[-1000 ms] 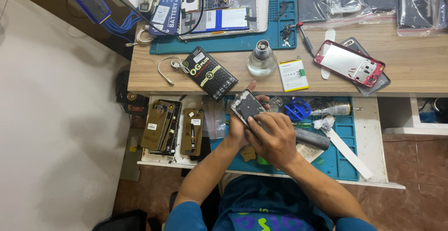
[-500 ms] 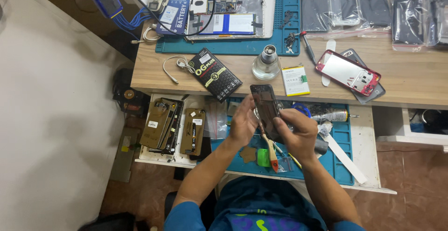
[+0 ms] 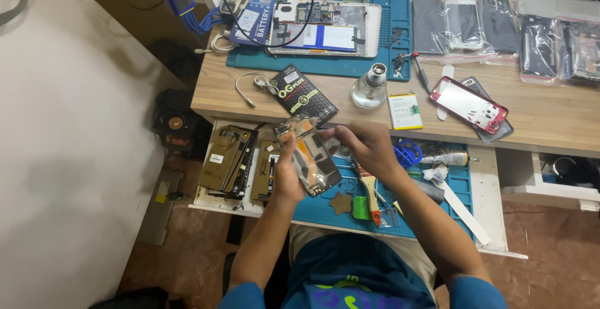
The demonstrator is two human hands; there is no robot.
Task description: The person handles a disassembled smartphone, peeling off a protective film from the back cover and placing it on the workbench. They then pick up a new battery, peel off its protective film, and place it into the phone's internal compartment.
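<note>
Wooden counter (image 3: 350, 106) cluttered with repair parts. Phone (image 3: 310, 156) below flask (image 3: 369, 87); left hand (image 3: 289, 174) fingers clamp it, right hand (image 3: 365, 149) fingers pinch its top edge. Inspection step; steady grip needed.

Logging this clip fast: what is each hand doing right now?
Left hand: closed on the phone frame, gripping its lower edge.
Right hand: fingers at the frame's upper side; grip cannot be told.

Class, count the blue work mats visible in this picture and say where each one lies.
2. One blue mat lies on the desktop under an opened tablet; another blue mat lines the pull-out shelf beneath both hands. Others may be hidden.
</note>
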